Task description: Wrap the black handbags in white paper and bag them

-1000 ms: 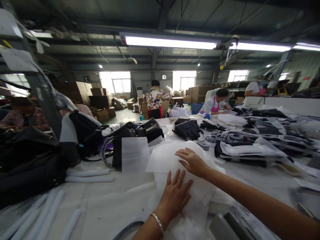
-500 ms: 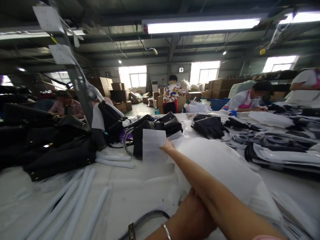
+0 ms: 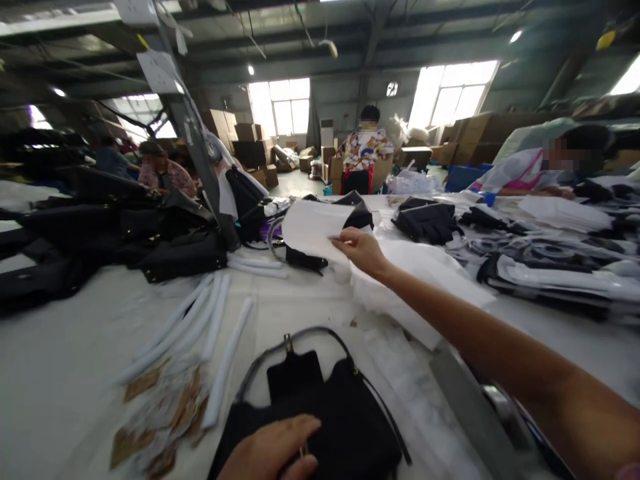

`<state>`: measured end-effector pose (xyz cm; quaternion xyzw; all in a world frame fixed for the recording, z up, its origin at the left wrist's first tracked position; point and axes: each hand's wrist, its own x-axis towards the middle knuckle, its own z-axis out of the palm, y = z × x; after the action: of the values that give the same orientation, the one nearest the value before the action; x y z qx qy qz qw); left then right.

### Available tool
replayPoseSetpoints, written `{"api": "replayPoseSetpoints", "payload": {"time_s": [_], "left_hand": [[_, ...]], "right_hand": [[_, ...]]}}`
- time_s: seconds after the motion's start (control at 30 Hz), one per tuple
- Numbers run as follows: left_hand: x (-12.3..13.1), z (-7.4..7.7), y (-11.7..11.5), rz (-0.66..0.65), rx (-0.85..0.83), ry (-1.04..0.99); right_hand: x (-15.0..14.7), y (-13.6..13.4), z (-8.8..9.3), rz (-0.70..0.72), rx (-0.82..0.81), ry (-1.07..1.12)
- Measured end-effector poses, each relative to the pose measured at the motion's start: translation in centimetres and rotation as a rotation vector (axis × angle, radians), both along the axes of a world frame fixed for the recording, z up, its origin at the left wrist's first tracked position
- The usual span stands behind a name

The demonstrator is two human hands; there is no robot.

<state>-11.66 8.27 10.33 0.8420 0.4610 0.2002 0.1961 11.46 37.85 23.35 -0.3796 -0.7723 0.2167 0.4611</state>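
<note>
My right hand (image 3: 361, 250) reaches out over the table with thumb and fingers closed on the edge of a white sheet of paper (image 3: 313, 223). The sheet tilts and bends slightly above other white sheets (image 3: 425, 267). Close to me lies a black handbag (image 3: 345, 413) with a thin looped strap (image 3: 320, 330) and a black tab with a metal fitting (image 3: 295, 373). My left hand (image 3: 273, 447) rests on the bag's near left part, fingers stretched and thumb apart. The lower part of that hand is cut off by the frame.
White foam tubes (image 3: 227, 367) and brown-and-clear scraps (image 3: 165, 413) lie left. Black bags (image 3: 170, 233) are piled by a metal post (image 3: 200, 153). Wrapped black pieces (image 3: 545, 280) lie right. Co-workers sit at left and right; another person (image 3: 367, 150) stands at the back.
The view has tipped down, bringing the black handbag into sight. My left hand has come out from under the right arm onto the bag. The sheet in my right hand has swung from upright to tilted.
</note>
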Motion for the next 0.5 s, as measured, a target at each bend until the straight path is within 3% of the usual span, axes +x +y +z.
{"api": "replayPoseSetpoints", "payload": {"time_s": [0.1,0.17,0.23,0.33,0.43,0.5], "left_hand": [[0.4,2.8,-5.4,0.165,-0.062,0.116],[0.7,3.0,-7.7,0.215,-0.017,0.191],[0.7,1.8,-9.2,0.214,0.079,0.272],[0.0,-1.6,-9.9,0.202,0.261,0.404],[-1.2,-5.0,-8.7,0.199,0.393,0.480],[-1.8,-6.4,-7.5,0.163,0.407,0.506]], "right_hand": [[1.7,-6.9,1.7,0.158,0.227,-0.069],[2.5,-11.5,1.9,0.218,0.278,-0.171],[2.9,-16.0,1.1,0.283,0.301,-0.303],[2.7,-21.4,-2.1,0.381,0.340,-0.511],[2.3,-23.5,-6.8,0.476,0.361,-0.668],[2.2,-23.6,-9.7,0.482,0.232,-0.717]]}}
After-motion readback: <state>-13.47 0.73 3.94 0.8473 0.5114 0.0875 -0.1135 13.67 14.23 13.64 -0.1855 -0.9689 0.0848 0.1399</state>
